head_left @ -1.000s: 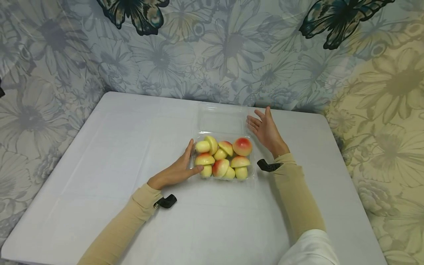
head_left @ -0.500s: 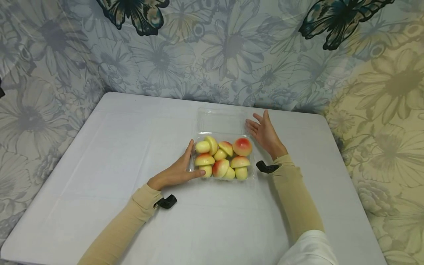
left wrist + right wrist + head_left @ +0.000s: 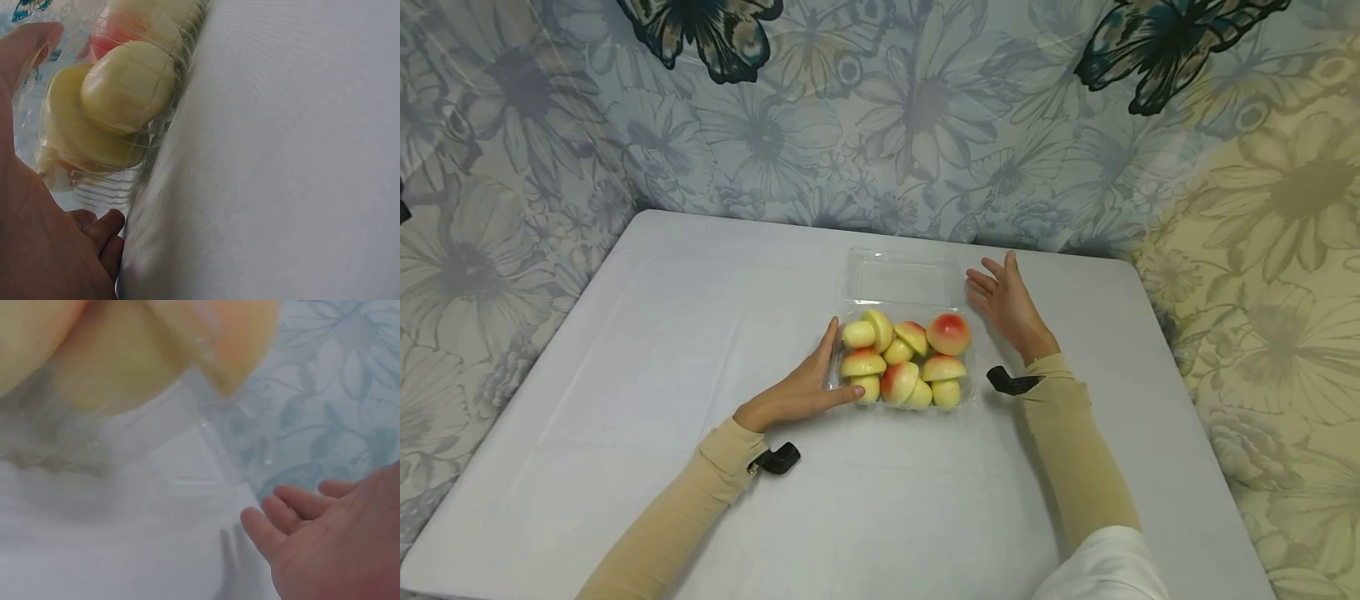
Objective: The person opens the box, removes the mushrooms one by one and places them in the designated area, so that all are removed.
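Observation:
A clear plastic clamshell container (image 3: 974,387) sits on the white table with its hinged lid (image 3: 906,279) folded back. Several yellow mushroom-shaped pieces with reddish caps (image 3: 950,333) fill its base. My left hand (image 3: 797,387) grips the container's left side, thumb over the near corner and fingers along the wall. In the left wrist view, mushroom pieces (image 3: 128,87) show through the ribbed plastic between thumb and fingers. Beside the lid's right edge, my right hand (image 3: 1006,308) is raised with relaxed fingers and holds nothing. The right wrist view shows its fingers (image 3: 262,531) apart from the plastic.
The white cloth-covered table (image 3: 625,375) stretches around the container. Behind it rises a floral wall covering (image 3: 917,108) with dark butterfly figures (image 3: 715,37). Both wrists wear small black cameras (image 3: 778,458).
The lid has settled slightly lower toward the table behind the base. My right hand has shifted a little right and down, away from the lid. My left hand stays nearly still.

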Motion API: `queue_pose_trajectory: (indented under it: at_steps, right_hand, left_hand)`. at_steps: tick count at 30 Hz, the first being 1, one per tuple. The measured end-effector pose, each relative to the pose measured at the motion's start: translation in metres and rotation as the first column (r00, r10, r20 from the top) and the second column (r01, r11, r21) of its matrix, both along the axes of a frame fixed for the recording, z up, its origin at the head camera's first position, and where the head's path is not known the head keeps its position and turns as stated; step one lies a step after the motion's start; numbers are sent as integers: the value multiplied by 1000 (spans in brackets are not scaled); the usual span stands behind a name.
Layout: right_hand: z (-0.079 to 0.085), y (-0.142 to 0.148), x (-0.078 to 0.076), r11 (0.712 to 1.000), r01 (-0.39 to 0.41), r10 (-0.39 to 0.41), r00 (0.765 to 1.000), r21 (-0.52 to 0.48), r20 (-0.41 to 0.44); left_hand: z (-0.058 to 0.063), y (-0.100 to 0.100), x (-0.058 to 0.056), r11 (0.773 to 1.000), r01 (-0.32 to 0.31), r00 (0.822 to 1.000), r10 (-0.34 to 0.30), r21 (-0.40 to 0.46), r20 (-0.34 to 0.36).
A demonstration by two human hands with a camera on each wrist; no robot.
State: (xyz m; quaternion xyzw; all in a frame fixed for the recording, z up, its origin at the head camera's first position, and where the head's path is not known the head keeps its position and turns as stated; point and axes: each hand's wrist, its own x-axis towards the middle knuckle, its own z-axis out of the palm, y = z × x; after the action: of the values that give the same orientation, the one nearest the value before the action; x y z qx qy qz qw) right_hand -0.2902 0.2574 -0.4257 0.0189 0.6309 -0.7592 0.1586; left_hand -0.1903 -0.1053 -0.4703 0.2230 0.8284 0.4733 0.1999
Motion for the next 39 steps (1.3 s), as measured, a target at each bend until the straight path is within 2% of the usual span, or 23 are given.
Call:
queue_pose_trajectory:
  at_steps: [5,10,14,22,30,39]
  right_hand:
    - [19,6,10,1000,17,-16,996,4,-90]
    - [41,7,19,999,2,-10,982,-42,-188]
    - [55,1,26,998,-23,5,962,-65,-272]
    - [79,-25,42,992,-94,53,909,-79,-414]
    - [91,-54,55,985,-165,125,860,-39,-494]
    - [86,-77,56,970,-218,244,836,110,-491]
  left_hand:
    - [1,1,1,1000,1,1000,-1,-7,-8]
    - [1,1,1,1000,3,1000,-3,-5,-13]
    - [1,0,0,1000,2,1000,-2,1,-13]
    - [2,1,1,1000,-2,1000,2,-3,0]
    - [0,1,0,1000,-1,1000,2,-7,3]
    - [1,0,0,1000,3,1000,-3,-10,6]
